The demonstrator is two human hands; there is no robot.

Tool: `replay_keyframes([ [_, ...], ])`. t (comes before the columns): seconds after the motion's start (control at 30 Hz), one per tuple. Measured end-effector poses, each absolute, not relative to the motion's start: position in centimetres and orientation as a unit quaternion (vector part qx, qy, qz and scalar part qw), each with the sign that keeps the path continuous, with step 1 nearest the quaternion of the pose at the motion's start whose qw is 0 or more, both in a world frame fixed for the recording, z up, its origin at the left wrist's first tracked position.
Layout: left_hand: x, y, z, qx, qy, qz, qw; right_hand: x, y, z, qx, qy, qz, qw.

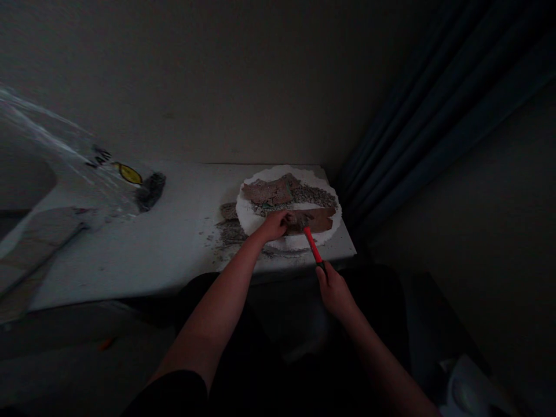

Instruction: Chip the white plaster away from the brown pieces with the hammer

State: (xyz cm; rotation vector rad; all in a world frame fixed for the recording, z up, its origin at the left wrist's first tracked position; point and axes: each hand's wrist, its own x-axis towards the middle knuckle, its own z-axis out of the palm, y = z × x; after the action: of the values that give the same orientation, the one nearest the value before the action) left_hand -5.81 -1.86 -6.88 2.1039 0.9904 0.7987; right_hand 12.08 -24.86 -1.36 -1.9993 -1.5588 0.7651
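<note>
We look down on a pale wall that fills the top of the view, with a dark curtain point(434, 104) hanging in folds at the right. Below it stands a white table point(152, 249), and a crumpled clear plastic bag point(65, 168) lies across its left end. At the table's right end sits a round white slab point(260, 223), with grey rubble point(230, 231) scattered just off its left edge. On the slab's far half lie flat broken tile pieces point(269, 190), and on its near half a brown fragment point(321, 219). Our left hand point(274, 225) rests on the slab with its fingers closed over the fragment's left end. Our right hand point(333, 289), off the table's near edge, is wrapped tight around the lower end of a red-handled hammer point(313, 246). The hammer's head lies on the fragment beside the left hand.
</note>
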Motion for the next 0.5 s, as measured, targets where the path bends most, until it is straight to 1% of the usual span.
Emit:
replay_keyframes([
  [0.07, -5.7, -2.0, -6.8, 0.808, 0.375, 0.306, 0.336, 12.3, -24.8, -1.6, -0.732, -0.568, 0.285, 0.245],
  [0.2, -6.2, -2.3, -6.1, 0.810, 0.377, 0.312, 0.324, 13.5, -24.9, -0.7, -0.720, -0.574, 0.278, 0.275],
  [0.3, -8.2, -2.4, -4.7, 0.768, 0.427, 0.365, 0.308, 14.7, -24.7, -0.1, -0.723, -0.563, 0.285, 0.280],
  [0.37, -10.8, -2.3, -3.6, 0.710, 0.500, 0.418, 0.267, 15.6, -24.3, -0.4, -0.726, -0.562, 0.285, 0.277],
  [0.43, -14.1, -2.2, -2.7, 0.635, 0.592, 0.455, 0.199, 16.5, -23.9, -1.0, -0.732, -0.561, 0.278, 0.269],
  [0.5, -17.4, -2.4, -2.5, 0.577, 0.670, 0.446, 0.133, 17.2, -23.4, -1.7, -0.741, -0.557, 0.272, 0.260],
])
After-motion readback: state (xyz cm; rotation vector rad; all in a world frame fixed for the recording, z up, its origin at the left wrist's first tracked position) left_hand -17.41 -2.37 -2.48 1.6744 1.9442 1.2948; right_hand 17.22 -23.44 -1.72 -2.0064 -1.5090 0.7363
